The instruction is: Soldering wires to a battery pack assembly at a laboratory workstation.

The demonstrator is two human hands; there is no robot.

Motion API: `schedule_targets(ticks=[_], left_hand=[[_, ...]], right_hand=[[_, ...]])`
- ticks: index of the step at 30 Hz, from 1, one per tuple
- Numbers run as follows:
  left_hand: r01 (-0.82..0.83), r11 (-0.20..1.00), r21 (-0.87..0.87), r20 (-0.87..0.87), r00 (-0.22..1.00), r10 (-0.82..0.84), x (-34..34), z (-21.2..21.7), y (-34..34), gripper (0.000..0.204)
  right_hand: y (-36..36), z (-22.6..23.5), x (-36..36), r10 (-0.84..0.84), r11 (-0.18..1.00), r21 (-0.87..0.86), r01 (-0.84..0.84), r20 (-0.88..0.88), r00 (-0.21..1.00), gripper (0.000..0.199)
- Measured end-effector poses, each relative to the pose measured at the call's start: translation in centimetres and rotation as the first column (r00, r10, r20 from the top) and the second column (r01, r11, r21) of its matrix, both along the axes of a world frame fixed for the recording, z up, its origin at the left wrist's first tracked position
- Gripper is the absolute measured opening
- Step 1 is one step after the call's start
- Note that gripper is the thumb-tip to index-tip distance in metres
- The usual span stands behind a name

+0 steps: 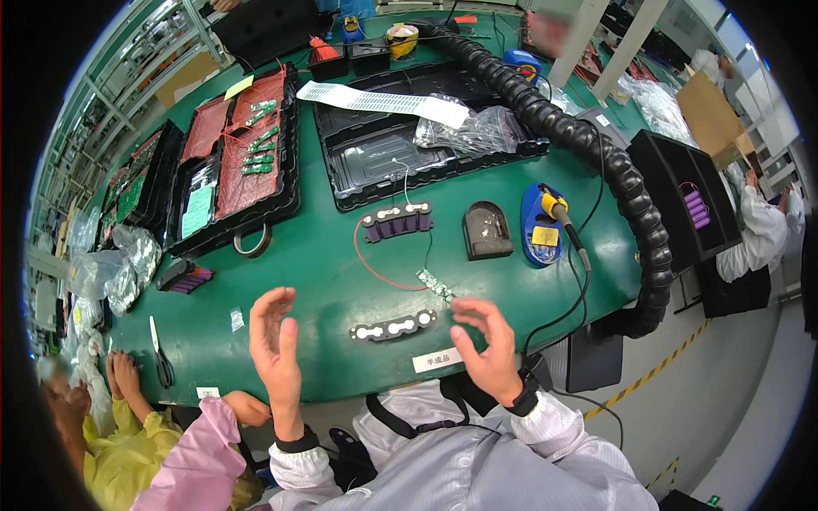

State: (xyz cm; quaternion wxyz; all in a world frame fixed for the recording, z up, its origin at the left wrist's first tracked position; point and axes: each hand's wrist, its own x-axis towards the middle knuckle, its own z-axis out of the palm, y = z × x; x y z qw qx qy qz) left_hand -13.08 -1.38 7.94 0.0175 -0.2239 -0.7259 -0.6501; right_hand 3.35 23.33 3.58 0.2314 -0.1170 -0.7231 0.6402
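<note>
My left hand is raised over the front of the green table, fingers apart and nothing in it. At the right, my right hand is also open, thumb and fingers spread. Its fingertips overlap the near end of a small green circuit board; whether they touch it I cannot tell. A red wire and a dark wire run from that board to a purple battery pack with a black top and white dots. Between my hands lies another black battery pack with white round spots on top.
A soldering iron rests in a blue stand, beside a black open holder. Black trays stand behind, under a thick black hose. Scissors and a tape roll lie left, near co-workers' hands.
</note>
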Motion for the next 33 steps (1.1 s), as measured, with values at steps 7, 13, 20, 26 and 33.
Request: schedule_targets(ticks=[7,13,20,26,33], left_hand=[[0.011,0.999,0.034,0.047,0.999,-0.012,-2.7,0.2,1.1,0.033],[0.024,0.993,-0.12,-0.07,0.997,-0.032,-6.1,-2.3,4.1,0.033],[0.118,0.948,-0.297,-0.094,0.984,-0.152,-7.9,-4.9,6.5,0.059],[0.059,0.916,-0.396,-0.167,0.977,-0.135,-7.6,-5.3,7.7,0.059],[-0.154,0.973,-0.171,-0.212,0.97,0.116,-6.2,-1.3,5.0,0.04]], right_hand=[[2.3,1.6,-3.8,-0.208,0.97,0.118,0.212,-0.041,0.977,0.032],[4.9,1.7,-10.9,-0.166,0.912,0.389,0.132,0.053,0.985,0.048],[6.5,-0.9,-12.7,-0.156,0.741,0.67,-0.045,0.237,0.959,0.043],[6.1,-1.5,-15.4,-0.134,0.815,0.579,-0.007,0.2,0.971,0.056],[7.0,-1.1,-17.7,-0.029,0.889,0.449,-0.092,0.255,0.967,0.042]])
